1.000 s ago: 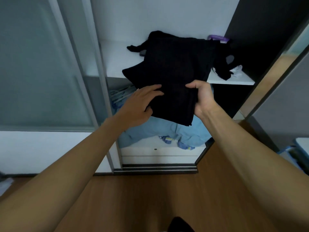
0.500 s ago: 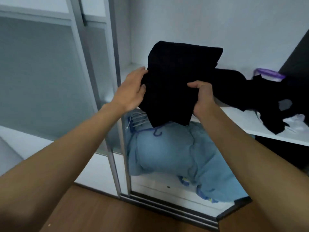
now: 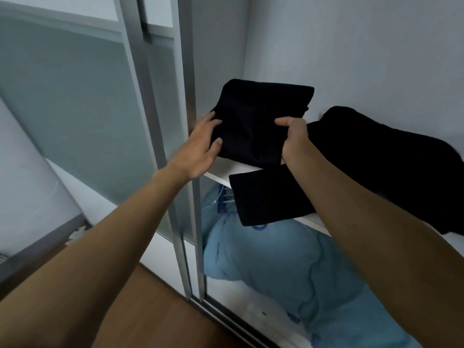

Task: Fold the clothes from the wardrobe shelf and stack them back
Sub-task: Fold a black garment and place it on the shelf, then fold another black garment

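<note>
A folded black garment (image 3: 253, 119) is held over the left end of the white wardrobe shelf (image 3: 226, 172). My left hand (image 3: 200, 149) grips its left edge, thumb on top and fingers underneath. My right hand (image 3: 293, 139) grips its right edge with curled fingers. To the right on the shelf lies a heap of loose black clothes (image 3: 376, 156), with one black piece (image 3: 266, 199) hanging over the shelf's front edge.
A light blue bundle of fabric (image 3: 276, 267) fills the compartment under the shelf, with blue hangers (image 3: 226, 204) at its top. The sliding door's metal frame (image 3: 185, 172) stands just left of my left hand. Wooden floor (image 3: 155, 310) lies below.
Both hands carried the folded black garment up and forward, from in front of the wardrobe to just over the shelf's left end. The view moved closer to the shelf.
</note>
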A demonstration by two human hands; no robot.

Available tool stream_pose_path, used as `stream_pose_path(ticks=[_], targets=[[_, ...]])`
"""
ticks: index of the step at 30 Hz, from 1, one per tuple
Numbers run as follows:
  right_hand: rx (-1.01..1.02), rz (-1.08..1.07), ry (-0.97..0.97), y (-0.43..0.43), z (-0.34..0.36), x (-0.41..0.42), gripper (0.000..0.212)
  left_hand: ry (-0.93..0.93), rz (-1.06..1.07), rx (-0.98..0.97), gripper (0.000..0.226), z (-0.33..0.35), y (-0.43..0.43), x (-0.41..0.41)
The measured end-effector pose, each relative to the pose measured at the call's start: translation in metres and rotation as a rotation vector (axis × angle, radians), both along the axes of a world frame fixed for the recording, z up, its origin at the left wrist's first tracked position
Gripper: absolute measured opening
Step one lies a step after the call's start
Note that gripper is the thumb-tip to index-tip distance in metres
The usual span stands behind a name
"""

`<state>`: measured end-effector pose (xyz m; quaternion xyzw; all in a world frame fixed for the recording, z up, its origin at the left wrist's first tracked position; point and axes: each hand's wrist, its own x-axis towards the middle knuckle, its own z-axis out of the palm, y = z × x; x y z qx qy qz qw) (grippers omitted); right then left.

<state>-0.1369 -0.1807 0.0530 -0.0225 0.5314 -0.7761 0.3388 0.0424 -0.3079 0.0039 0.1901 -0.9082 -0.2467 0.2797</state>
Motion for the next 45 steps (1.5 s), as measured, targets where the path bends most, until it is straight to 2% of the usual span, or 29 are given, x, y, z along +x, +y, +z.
stream_pose_path(ticks=[3, 8, 12, 16, 20, 23, 27, 31, 33, 36, 38, 41, 43, 45], targets=[[0.054, -0.013, -0.053, -0.013, -0.015, -0.006, 0.031, -0.069, 0.027, -0.050, 0.048, -0.002, -0.012, 0.000], [0.032, -0.052, -0.125, -0.046, -0.032, 0.008, 0.041, -0.184, 0.044, -0.135, 0.046, -0.001, -0.032, 0.001], [0.064, 0.005, -0.074, -0.078, -0.035, 0.016, 0.046, -0.298, 0.020, -0.130, 0.046, 0.002, -0.044, -0.005], [0.292, 0.165, 0.127, -0.099, -0.039, 0.009, 0.043, -0.361, 0.005, -0.097, 0.048, -0.006, -0.061, -0.007], [0.699, 0.260, 0.511, -0.100, -0.063, 0.003, 0.037, -0.505, -0.007, -0.165, 0.048, -0.020, -0.069, -0.017], [0.860, 0.319, 0.711, -0.090, -0.066, -0.002, 0.024, -0.533, 0.027, -0.220, 0.044, -0.020, -0.072, -0.028], [0.930, 0.230, 0.885, -0.058, -0.056, -0.015, 0.028, -0.493, 0.029, -0.173, 0.039, -0.008, -0.066, -0.047], [1.003, 0.011, 0.965, 0.007, -0.052, -0.026, 0.020, -0.309, -0.149, -0.180, 0.032, -0.010, -0.040, -0.070], [1.109, -0.091, 0.903, 0.048, -0.057, -0.031, 0.019, -0.244, -0.280, -0.074, 0.032, -0.015, -0.019, -0.083], [1.229, -0.230, 0.737, 0.102, -0.070, -0.035, 0.047, -0.367, -0.438, 0.077, 0.049, -0.021, 0.015, -0.103], [1.150, -0.343, 0.613, 0.130, -0.078, -0.035, 0.049, -0.460, -0.494, 0.104, 0.064, -0.027, 0.036, -0.115], [0.928, -0.430, 0.442, 0.157, -0.086, -0.032, 0.038, -0.485, -0.517, 0.160, 0.079, -0.037, 0.061, -0.128], [0.813, -0.484, 0.345, 0.168, -0.087, -0.032, 0.030, -0.456, -0.540, 0.246, 0.075, -0.043, 0.071, -0.134], [0.738, -0.491, 0.244, 0.176, -0.085, -0.032, 0.019, -0.442, -0.582, 0.292, 0.061, -0.047, 0.079, -0.139]])
